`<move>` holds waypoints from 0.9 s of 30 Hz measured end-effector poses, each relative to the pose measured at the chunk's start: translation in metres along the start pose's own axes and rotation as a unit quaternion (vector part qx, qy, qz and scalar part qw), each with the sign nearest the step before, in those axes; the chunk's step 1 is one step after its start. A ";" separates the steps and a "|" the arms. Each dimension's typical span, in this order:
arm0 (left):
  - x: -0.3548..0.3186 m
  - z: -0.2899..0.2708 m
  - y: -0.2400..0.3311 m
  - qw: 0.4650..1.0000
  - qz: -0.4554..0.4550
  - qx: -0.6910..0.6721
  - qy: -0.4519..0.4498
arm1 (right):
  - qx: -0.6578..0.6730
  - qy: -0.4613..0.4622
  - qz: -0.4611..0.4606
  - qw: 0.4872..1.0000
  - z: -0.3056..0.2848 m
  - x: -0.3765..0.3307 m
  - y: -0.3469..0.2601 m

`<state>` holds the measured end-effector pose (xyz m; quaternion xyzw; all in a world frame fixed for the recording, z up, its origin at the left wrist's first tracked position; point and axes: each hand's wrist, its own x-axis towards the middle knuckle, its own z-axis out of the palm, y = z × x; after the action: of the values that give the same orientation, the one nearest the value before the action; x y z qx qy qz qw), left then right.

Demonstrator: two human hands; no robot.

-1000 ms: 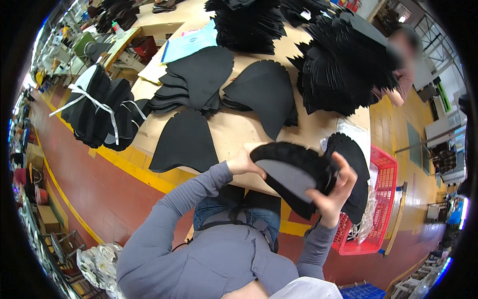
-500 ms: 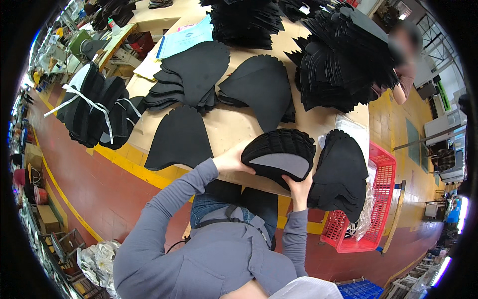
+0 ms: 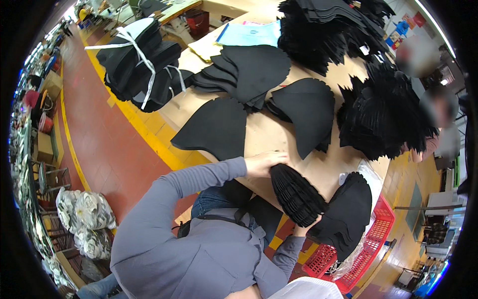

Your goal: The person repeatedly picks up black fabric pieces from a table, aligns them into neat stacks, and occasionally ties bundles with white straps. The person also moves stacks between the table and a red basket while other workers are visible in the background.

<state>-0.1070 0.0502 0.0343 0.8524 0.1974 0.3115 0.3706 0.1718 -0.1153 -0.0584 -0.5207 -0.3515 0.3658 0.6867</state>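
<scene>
A thick stack of black cut pieces (image 3: 298, 196) is between my hands at the table's near edge, its notched, layered edges facing up. At its upper left end, my left hand (image 3: 267, 163) is closed on the stack. My right hand (image 3: 309, 225) grips the lower right end, partly hidden by the pieces. Just right of that hand lies a fanned pile of black pieces (image 3: 343, 214), overhanging the table. A wide black piece (image 3: 214, 127) lies left of my left hand. Beyond the hands are two more loose piles, one curved (image 3: 311, 112) and one fanned (image 3: 256, 70).
Tall black stacks (image 3: 383, 112) stand at the right and at the back (image 3: 318, 37). White strips tie a bundle (image 3: 134, 65) at the table's left edge. Blue papers (image 3: 249, 35) lie behind. Below the right edge is a red basket (image 3: 371, 259). People are beyond the table at right.
The held stack has been turned: its grey face no longer shows and its notched edges face up. My right hand has come lower. The whole view has swung round.
</scene>
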 end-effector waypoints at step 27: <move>-0.137 -0.187 0.070 0.887 -0.378 -0.033 0.264 | -0.247 -0.258 -0.022 0.934 0.266 -0.015 -0.085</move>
<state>-0.3263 0.0225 0.1339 0.5873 0.5847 0.3674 0.4222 -0.0536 -0.0229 0.0790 -0.5538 -0.6072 0.3741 0.4297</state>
